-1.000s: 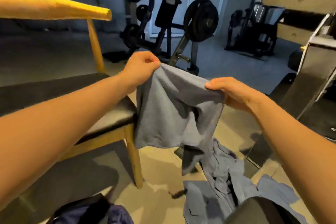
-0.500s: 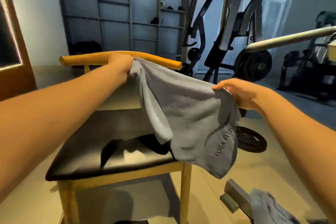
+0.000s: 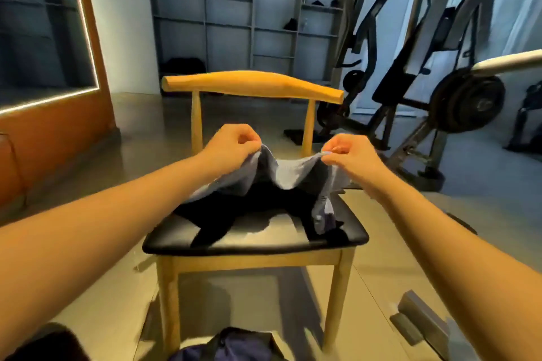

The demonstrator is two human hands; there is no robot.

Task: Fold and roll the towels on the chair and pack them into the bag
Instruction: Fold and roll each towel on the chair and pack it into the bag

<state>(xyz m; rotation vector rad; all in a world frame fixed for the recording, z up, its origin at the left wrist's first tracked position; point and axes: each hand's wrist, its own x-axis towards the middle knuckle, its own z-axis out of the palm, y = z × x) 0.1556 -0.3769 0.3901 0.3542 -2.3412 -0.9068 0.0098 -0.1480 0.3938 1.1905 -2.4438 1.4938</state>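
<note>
Left hand [image 3: 234, 143] and right hand [image 3: 349, 152] each pinching a corner of towel [image 3: 289, 177], seat [image 3: 356, 236] below them; best spreading it taut, level

rear: shelving [image 3: 252, 17] | right: weight machine [image 3: 393, 85], weight plate [image 3: 469, 99] | floor: grey block [image 3: 422, 319]

The towel [image 3: 289, 173] between the left hand [image 3: 234, 143] and the right hand [image 3: 349, 152] is plain grey-blue. The chair [image 3: 252, 83] under the hands has yellow-brown wood and a shiny black seat. Nearer than the hands, the bag [image 3: 243, 346] is dark blue. Behind the hands, the shelf [image 3: 228, 9] is grey. Right of the right hand, the round weight [image 3: 466, 99] is black.
</note>
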